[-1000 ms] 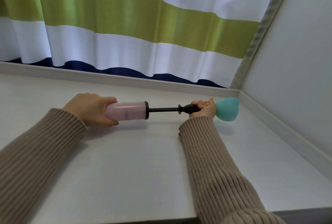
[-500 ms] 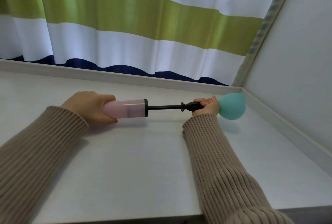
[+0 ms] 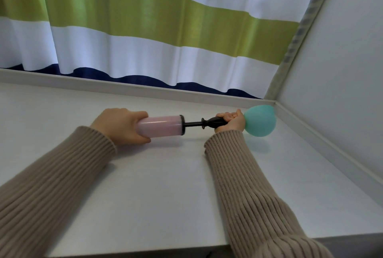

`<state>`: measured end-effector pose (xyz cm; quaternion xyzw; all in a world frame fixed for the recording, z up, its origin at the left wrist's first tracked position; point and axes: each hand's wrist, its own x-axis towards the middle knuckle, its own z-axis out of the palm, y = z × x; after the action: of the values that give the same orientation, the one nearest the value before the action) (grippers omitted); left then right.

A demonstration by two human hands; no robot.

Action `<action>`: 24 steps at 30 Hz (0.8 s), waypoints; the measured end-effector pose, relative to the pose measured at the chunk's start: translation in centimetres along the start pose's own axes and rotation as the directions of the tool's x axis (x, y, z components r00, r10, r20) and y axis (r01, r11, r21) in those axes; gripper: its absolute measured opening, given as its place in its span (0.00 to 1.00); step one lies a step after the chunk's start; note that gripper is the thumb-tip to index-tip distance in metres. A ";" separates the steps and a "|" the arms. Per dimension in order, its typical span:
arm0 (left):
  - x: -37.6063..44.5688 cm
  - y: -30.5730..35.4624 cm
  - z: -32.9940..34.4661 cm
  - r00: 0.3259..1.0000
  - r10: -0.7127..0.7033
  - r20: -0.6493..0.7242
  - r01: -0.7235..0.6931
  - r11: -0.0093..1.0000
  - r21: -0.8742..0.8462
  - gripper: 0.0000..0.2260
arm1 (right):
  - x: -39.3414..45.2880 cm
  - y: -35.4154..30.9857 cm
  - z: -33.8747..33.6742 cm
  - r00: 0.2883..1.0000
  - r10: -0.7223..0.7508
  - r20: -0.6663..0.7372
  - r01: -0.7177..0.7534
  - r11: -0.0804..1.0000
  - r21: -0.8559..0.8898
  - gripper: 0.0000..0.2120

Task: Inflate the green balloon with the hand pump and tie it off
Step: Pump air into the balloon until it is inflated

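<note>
Bench: pale grey-white top, raised lip along the far and right edges, dark front edge at the bottom of view.
Curtain: hangs in folds behind the bench; broad white and olive-green bands, navy band at the hem.
Wall: plain pale grey panel, right side, meeting the bench at the corner.

White table; backlit striped curtain behind; plain grey wall at right.
</note>
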<state>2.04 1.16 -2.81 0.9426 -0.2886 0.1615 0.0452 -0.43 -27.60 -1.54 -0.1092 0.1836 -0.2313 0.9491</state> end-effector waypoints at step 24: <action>-1.3 -3.9 -0.9 0.999 -0.040 -0.027 0.041 0.998 0.039 0.23 | -0.1 -0.9 0.1 0.998 -0.055 -0.023 0.056 0.998 0.030 0.22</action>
<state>2.96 5.23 -2.33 0.9468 -0.2656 0.1784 0.0334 -0.84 -28.35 -1.14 -0.0969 0.1875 -0.2614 0.9419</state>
